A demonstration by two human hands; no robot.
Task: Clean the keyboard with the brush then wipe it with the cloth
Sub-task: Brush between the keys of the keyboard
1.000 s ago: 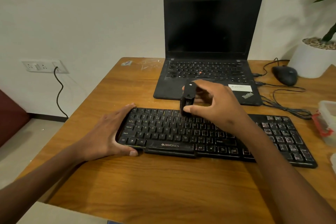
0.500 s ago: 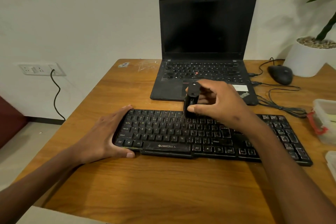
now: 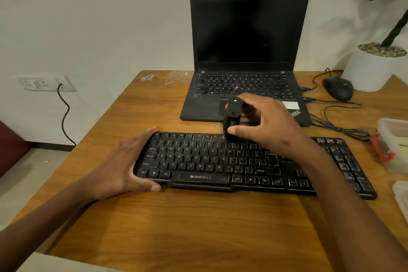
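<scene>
Pinched between the thumb and curled fingers of my right hand (image 3: 268, 127) is a small black brush (image 3: 231, 118), held upright with its lower end down on the top key row of the black Zebronics keyboard (image 3: 220, 161), near the middle of that row. My left hand (image 3: 123, 164) grips the keyboard's left end, fingers along the far corner and thumb pressed against the near edge, holding it steady on the wooden table (image 3: 176, 227).

Over the past second little has changed. The brush has stayed at almost the same spot on the top row, and my left hand has not let go. What shifts in the picture looks mostly like my head moving rather than my hands. I judge that I am working the brush in short strokes over one patch, so the brushing step is only partly done, with most of the rows nearer me left to cover.

No cloth is plainly visible. Clear plastic containers (image 3: 395, 146) at the table's right edge may hold one, but I cannot tell. Behind the keyboard sits an open ThinkPad laptop (image 3: 247, 51), screen dark, with a black mouse (image 3: 337, 88) and a white plant pot (image 3: 373, 68) to its right.
</scene>
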